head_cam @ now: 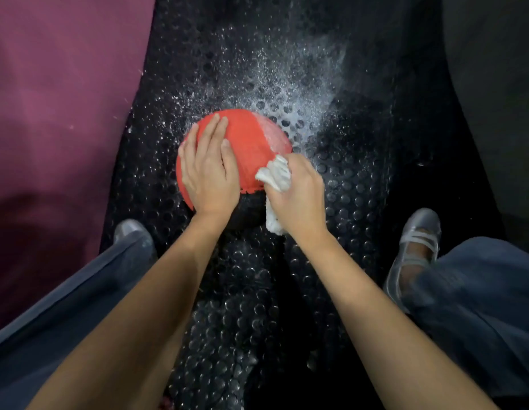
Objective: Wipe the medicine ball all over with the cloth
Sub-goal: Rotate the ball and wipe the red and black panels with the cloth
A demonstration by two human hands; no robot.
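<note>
A red and black medicine ball sits on a black studded rubber mat between my feet. A pale powdery film covers its far right side. My left hand lies flat on the ball's left top, fingers straight and pointing away from me. My right hand grips a bunched white cloth and presses it against the ball's near right side. A tail of the cloth hangs below my wrist. The ball's black lower part is mostly hidden by my hands.
White powder or spray is scattered over the mat beyond the ball. A maroon surface borders the mat on the left. My left shoe and right shoe stand either side, with blue trouser legs.
</note>
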